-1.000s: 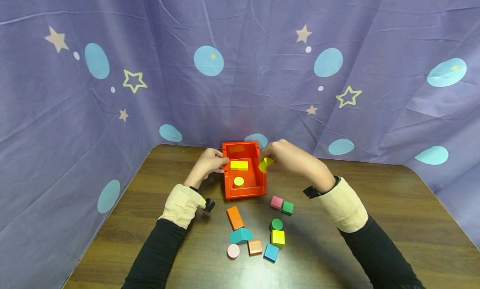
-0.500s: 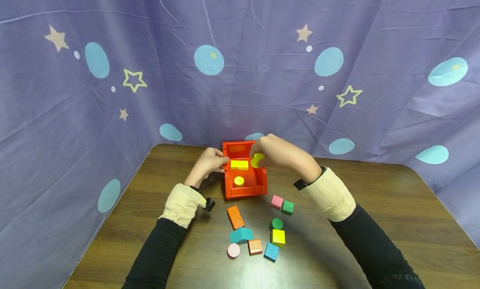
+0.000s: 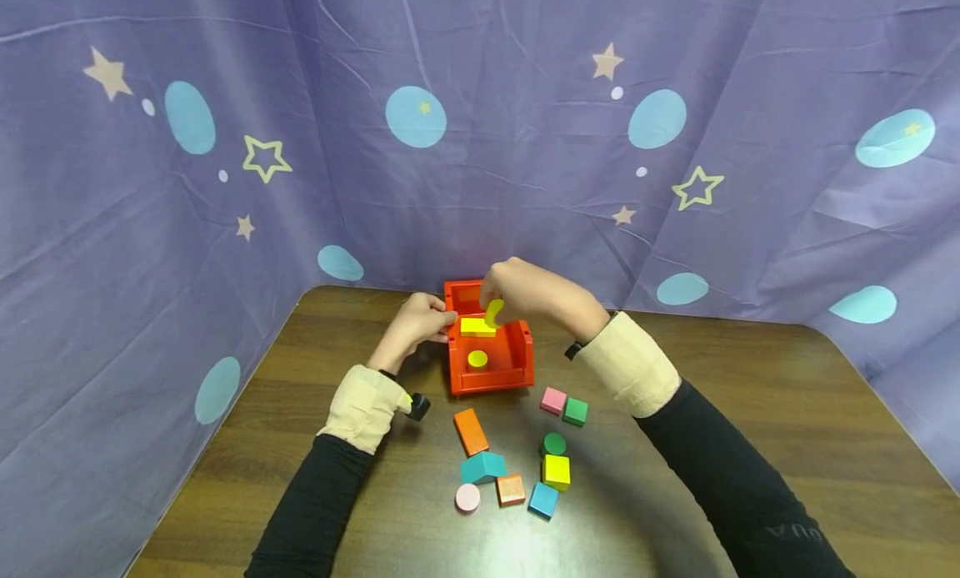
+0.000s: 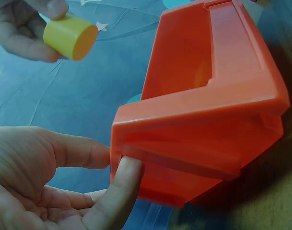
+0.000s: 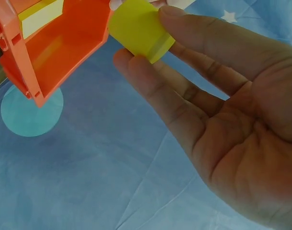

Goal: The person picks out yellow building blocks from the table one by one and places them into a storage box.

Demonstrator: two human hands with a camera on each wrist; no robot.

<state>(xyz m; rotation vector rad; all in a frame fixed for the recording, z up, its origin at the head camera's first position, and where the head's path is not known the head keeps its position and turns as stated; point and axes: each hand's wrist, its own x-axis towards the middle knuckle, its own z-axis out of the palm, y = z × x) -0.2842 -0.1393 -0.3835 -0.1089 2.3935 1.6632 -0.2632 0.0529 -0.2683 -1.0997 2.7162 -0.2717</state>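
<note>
A red plastic bin [image 3: 491,383] stands toward the back of the table. My left hand [image 3: 420,319] grips its left side, with thumb and forefinger against the wall [image 4: 184,148] in the left wrist view. Above the bin, my right hand [image 3: 540,294] pinches a yellow cylinder block [image 3: 492,313] between thumb and fingers; the right wrist view shows this cylinder [image 5: 138,28] tilted in the fingertips. Inside the bin are a yellow rectangular block [image 3: 477,328] and another yellow cylinder [image 3: 477,359]. The bin's back right part is hidden behind my right hand.
Loose blocks lie in front of the bin: orange rectangular [image 3: 471,431], teal roof-shaped [image 3: 483,468], pink round [image 3: 467,498], orange [image 3: 511,490], blue [image 3: 543,500], yellow cube [image 3: 556,472], green cylinder [image 3: 553,444], pink [image 3: 553,400], green [image 3: 575,411]. A purple curtain [image 3: 525,186] hangs behind.
My right hand has carried the yellow cylinder leftward from the bin's right edge to above the yellow rectangular block. The left hand stays on the bin's left side.
</note>
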